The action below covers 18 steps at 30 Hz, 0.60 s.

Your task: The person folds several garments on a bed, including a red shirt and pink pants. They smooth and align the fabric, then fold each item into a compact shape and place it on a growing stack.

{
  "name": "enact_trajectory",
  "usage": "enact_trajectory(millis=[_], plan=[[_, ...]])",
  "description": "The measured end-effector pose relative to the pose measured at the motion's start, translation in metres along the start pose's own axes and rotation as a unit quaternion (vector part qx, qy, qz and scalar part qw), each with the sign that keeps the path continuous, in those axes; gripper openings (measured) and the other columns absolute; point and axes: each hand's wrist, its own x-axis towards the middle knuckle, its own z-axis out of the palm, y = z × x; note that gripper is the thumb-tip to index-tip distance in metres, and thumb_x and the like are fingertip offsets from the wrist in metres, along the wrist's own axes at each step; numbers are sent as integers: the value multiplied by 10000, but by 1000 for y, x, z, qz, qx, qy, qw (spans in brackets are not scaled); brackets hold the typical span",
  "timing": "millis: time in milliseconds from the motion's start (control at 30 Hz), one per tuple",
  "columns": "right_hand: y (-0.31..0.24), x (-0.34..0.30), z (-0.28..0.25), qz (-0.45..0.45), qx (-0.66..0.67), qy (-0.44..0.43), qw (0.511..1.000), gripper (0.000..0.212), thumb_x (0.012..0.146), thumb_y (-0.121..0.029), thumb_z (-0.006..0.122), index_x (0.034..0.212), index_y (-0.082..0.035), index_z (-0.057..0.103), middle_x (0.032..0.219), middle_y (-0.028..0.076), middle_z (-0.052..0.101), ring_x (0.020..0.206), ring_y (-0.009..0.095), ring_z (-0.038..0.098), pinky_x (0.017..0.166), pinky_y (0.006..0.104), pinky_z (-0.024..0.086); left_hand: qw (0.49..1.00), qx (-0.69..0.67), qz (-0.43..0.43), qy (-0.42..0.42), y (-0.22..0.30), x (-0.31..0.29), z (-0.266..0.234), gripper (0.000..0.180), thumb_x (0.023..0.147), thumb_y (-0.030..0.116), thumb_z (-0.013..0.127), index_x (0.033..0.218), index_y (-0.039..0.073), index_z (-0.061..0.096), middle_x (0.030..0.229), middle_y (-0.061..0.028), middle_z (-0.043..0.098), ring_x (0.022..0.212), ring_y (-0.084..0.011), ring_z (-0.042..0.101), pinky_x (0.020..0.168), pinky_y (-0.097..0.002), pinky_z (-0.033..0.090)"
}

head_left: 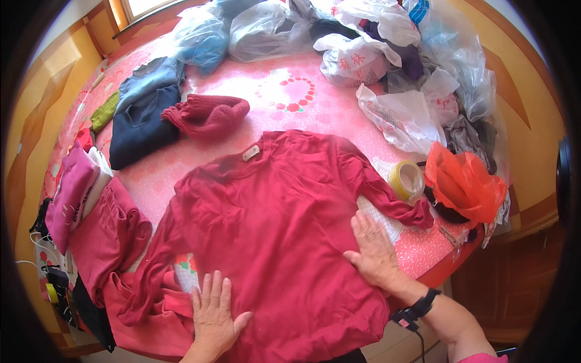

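Observation:
A dark pink long-sleeved shirt (284, 224) lies spread out in front of me, neckline away from me, sleeves out to both sides. Its lower end hangs toward me at the near table edge. Flat on its lower left side rests my left hand (215, 314), fingers stretched out and thumb apart. My right hand (372, 248) lies on the shirt's right side edge below the sleeve, fingers extended, holding nothing. A black band (423, 304) is around my right wrist. Under the left sleeve are folded coral-pink garments (154, 314).
Left stand folded blue and navy clothes (142, 121), a red knitted piece (212, 115) and a pink-purple stack (72, 187). Plastic bags (266, 30) with contents line the far side. At right are a tape roll (407, 181) and an orange-red bag (469, 184). A patterned pink cloth (290, 66) covers the table.

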Motion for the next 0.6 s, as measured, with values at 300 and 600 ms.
enact_trajectory(millis=[300,600], plan=[[22,-8,14,-28,-17,87,996,741,984,-456,589,1554,-21,401,1623,212,355,1525,385,291,1244,488,247,999,-10,-3,51,-2,-9,8,908,872,461,719,1571,14,351,1671,-203,266,1555,-407,216,1231,-616,160],[-7,-54,20,-78,87,108,987,567,992,-376,629,1391,23,569,1502,252,501,1427,415,439,1196,466,353,963,-78,85,242,0,-20,17,297,851,190,758,1096,57,654,1138,-148,614,1093,-361,569,929,-465,451]])
